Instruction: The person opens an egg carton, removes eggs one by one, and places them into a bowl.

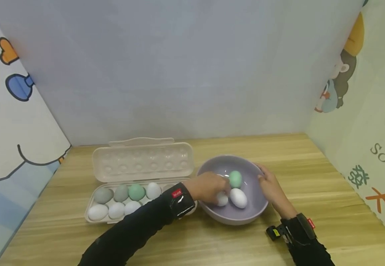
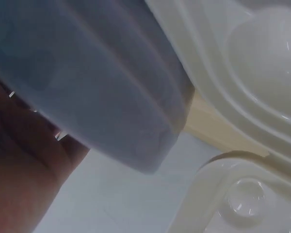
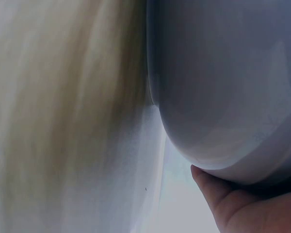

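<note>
Sitting on the wood-grain desk [image 1: 329, 207], a lavender bowl [image 1: 254, 194] contains at least 3 eggs: a mint-green egg [image 1: 235, 179] towards the back, a white egg [image 1: 238, 198] just in front of it, and a second white egg [image 1: 222, 199] under the person's left hand [image 1: 210, 186]. That hand dips inside the bowl, its fingers bent down at the second white egg; whether they pinch it cannot be told. The right hand [image 1: 273, 188] grips the bowl's right rim, thumb over the edge.

Left of the bowl stands an egg carton [image 1: 142, 162], lid up, with 7 eggs visible in 2 rows; the left sleeve [image 1: 152, 214] hides some of the cups.

The eggs look smooth, light and slick, likely to roll on the curved bowl; real shells would crack under a hard squeeze. A gentle hold around the widest part, thumb opposite fingertips, should suit them best. The bowl looks stiff and glossy, heavier than any egg, and its rim seems the surest place to steady it.
</note>
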The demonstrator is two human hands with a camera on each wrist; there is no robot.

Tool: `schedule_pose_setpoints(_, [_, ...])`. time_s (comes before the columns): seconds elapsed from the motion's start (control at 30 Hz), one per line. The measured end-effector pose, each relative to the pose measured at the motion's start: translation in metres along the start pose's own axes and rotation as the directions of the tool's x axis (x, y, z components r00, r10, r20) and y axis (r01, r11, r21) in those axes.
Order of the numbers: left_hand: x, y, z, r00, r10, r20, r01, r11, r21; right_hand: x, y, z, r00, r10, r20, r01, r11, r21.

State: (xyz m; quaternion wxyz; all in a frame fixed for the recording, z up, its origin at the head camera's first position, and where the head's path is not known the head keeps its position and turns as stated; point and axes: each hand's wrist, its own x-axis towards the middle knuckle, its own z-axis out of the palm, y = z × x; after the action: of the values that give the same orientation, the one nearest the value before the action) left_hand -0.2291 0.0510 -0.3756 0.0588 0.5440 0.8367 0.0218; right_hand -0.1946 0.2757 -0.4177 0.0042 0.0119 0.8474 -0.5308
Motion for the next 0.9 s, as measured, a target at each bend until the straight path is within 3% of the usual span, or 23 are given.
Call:
schedule_pose_setpoints(0.1, [-0.008,-0.001,-0.007,1.0,-0.028,-0.004,0.028,1.0,-0.013,0.0,-0.001,0.001,1.0,-0.008,0.006,0.008,1.0,0.008])
schedule_pose_setpoints(0.2, [-0.025,-0.006,-0.019,0.998,-0.032,-0.053,0.031,0.999,-0.028,0.001,-0.001,0.002,1.0,-0.013,0.01,0.013,1.0,0.004])
schedule_pose_setpoints(0.33, [-0.057,-0.019,-0.034,0.985,-0.017,-0.171,0.013,1.0,-0.025,0.002,0.0,0.001,1.0,-0.003,0.011,0.003,1.0,-0.013])
schedule_pose_setpoints(0.43, [-0.083,-0.031,-0.038,0.976,-0.056,-0.211,0.056,0.998,-0.01,0.003,0.0,-0.001,1.0,0.002,0.008,-0.002,1.0,-0.029])
schedule_pose_setpoints(0.6, [-0.122,-0.05,-0.026,0.97,-0.184,-0.158,0.185,0.983,-0.003,0.003,0.001,-0.002,1.0,-0.001,0.002,0.001,0.999,-0.039])
schedule_pose_setpoints(0.73, [-0.148,-0.063,-0.012,0.962,-0.252,-0.105,0.25,0.968,-0.033,0.001,0.0,-0.002,1.0,0.01,0.004,-0.009,0.999,-0.032])
schedule_pose_setpoints(0.9, [-0.166,-0.072,-0.002,0.923,-0.384,-0.01,0.376,0.91,-0.172,0.0,-0.002,0.0,1.0,0.022,0.011,-0.022,1.0,-0.02])
